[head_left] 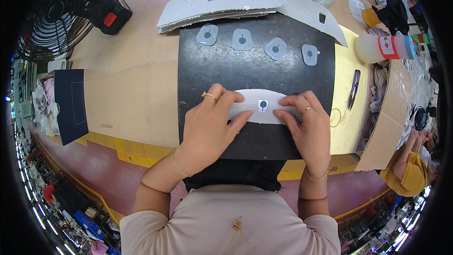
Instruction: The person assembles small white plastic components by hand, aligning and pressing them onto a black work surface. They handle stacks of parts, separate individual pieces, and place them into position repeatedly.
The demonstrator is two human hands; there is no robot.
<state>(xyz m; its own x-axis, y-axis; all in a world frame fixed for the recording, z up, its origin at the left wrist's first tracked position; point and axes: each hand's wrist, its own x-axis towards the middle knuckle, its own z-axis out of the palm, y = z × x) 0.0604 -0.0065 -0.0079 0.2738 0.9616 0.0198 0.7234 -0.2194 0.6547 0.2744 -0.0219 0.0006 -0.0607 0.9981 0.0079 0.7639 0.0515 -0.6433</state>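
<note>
Clutter rings the black mat (255, 66) on the wooden table (137, 75): a stack of pale grey sheets (222, 2) overlaps its far edge, and another curved grey sheet (314, 16) lies over its far right corner. Four small grey patches (257, 42), each with a dark mark, sit in a row on the mat's far half, well apart from the hands. To the right, on a yellow board (343, 127), lie small snips (354, 87), and past them a white glue bottle (384, 47) rests on its side. A black fan (61, 9) stands at the far left, with a dark blue panel (71, 104) below it. Another person in a yellow top (408, 172) shows at the lower right edge. Nothing lies between the hands and the piece they work on. Both forearms come up from the lower edge. The left hand (210, 125) lies flat, fingers spread and pressed down on the left part of a white curved piece (262, 106); the right hand (309, 123) presses with its fingertips on the right end. Neither hand is closed around anything. The white piece lies on the near half of the mat, between and partly under both hands, with a small patch (263, 105) showing at its middle in the gap between the fingers.
</note>
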